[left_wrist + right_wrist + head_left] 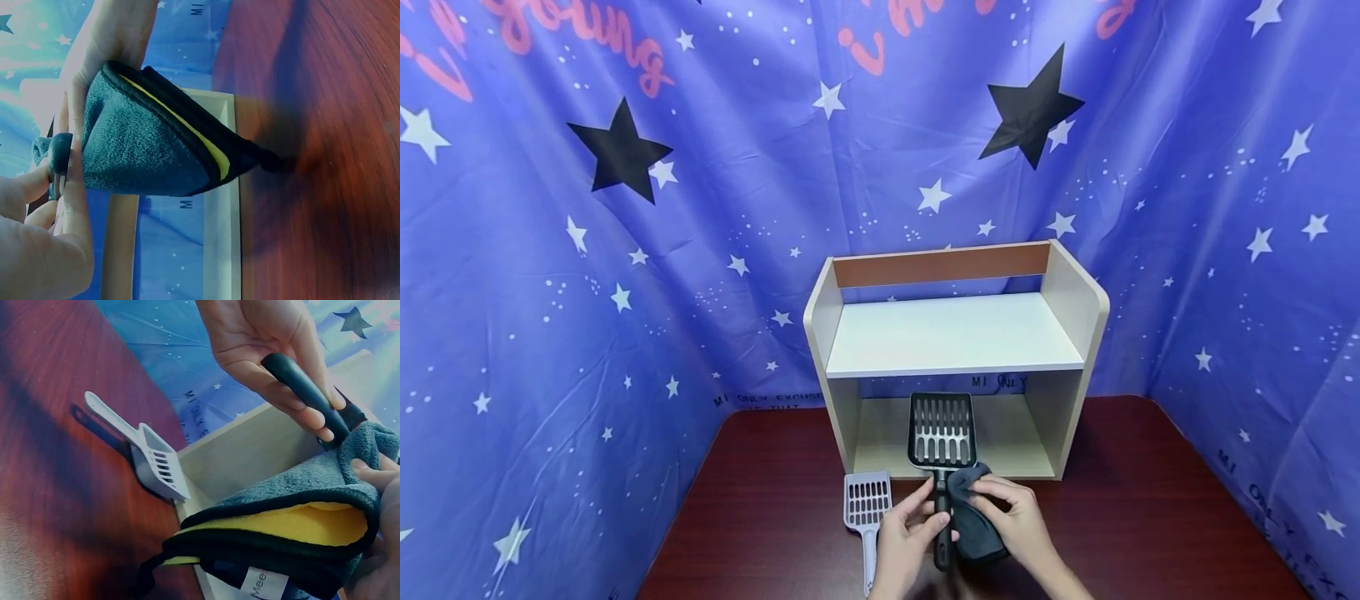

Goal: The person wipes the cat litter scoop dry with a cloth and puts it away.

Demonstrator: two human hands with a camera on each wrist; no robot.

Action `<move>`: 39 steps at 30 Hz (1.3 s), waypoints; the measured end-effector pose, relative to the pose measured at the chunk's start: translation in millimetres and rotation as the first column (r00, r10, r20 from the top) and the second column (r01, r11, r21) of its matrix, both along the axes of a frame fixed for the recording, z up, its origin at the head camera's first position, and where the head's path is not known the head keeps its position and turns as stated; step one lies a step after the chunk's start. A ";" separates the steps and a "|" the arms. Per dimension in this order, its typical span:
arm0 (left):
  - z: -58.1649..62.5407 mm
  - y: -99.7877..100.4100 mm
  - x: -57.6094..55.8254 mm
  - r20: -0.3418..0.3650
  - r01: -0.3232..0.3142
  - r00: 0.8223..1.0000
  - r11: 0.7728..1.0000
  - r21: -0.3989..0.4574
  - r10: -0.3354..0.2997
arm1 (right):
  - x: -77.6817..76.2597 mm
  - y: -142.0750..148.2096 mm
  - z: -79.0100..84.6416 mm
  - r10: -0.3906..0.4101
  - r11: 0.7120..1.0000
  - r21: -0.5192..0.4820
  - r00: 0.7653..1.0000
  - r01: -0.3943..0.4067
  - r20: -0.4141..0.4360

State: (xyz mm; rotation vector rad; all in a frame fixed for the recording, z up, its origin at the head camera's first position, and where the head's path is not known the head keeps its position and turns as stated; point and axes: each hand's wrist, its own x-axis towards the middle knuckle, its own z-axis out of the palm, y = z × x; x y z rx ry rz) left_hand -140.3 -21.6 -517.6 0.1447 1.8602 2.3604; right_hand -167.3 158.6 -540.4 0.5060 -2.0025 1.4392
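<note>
My left hand (pixel 904 537) holds the black handle of a slotted litter scoop (pixel 942 432) between thumb and fingers. The scoop's dark-rimmed head points away from me, in front of the shelf's lower opening. In my right hand (pixel 1018 517) is a folded grey towel (pixel 976 529), pinched against the scoop's neck where handle meets head. The right wrist view shows the towel's yellow inside (pixel 312 525), black edging and a white label (pixel 264 582). A second litter scoop (pixel 150 450), pale grey, lies left of my left hand, its head at the shelf's front edge.
A small two-level shelf (pixel 955 333) with a white upper board and pale side panels stands on the dark red table (pixel 760 500), just beyond my hands. Blue star-patterned cloth (pixel 737 208) hangs behind and along both sides.
</note>
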 end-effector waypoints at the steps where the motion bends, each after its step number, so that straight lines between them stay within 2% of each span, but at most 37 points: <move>1: 1.6 -0.1 -0.2 -0.002 0.005 1.000 1.000 0.006 -0.005 | 0.3 1.3 0.7 -0.002 1.000 0.013 1.000 0.002 0.005; 8: 22.1 -2.9 0.2 0.002 0.043 0.999 0.999 0.007 -0.043 | 3.3 12.8 -8.9 0.013 0.998 0.060 0.997 -0.018 0.074; 12: 32.7 -5.2 0.2 -0.026 0.029 0.999 0.999 -0.015 -0.030 | 4.8 19.1 -15.3 0.010 0.997 0.073 0.996 -0.017 0.084; 18: 44.2 -8.9 -3.8 -0.092 -0.003 0.996 0.999 -0.048 -0.002 | 10.1 25.8 -12.6 0.004 0.997 0.071 0.995 -0.011 0.101; 26: 54.1 -19.2 -13.1 -0.186 -0.036 0.982 0.997 -0.070 0.022 | 13.5 32.6 -16.2 0.011 0.998 0.055 0.991 -0.019 0.137; 28: 56.1 -22.3 -15.7 -0.200 -0.042 0.979 0.997 -0.067 0.028 | 13.9 34.1 -17.0 0.014 0.998 0.066 0.994 -0.022 0.111; 33: 60.4 -30.4 -23.1 -0.193 -0.067 0.980 0.996 -0.063 0.054 | 15.8 36.9 -18.8 0.007 0.997 0.077 0.997 -0.014 0.083; 39: 64.8 -39.5 -32.9 -0.218 -0.118 0.971 0.990 -0.072 0.100 | 17.5 40.8 -21.0 -0.023 0.996 0.083 0.990 0.011 0.139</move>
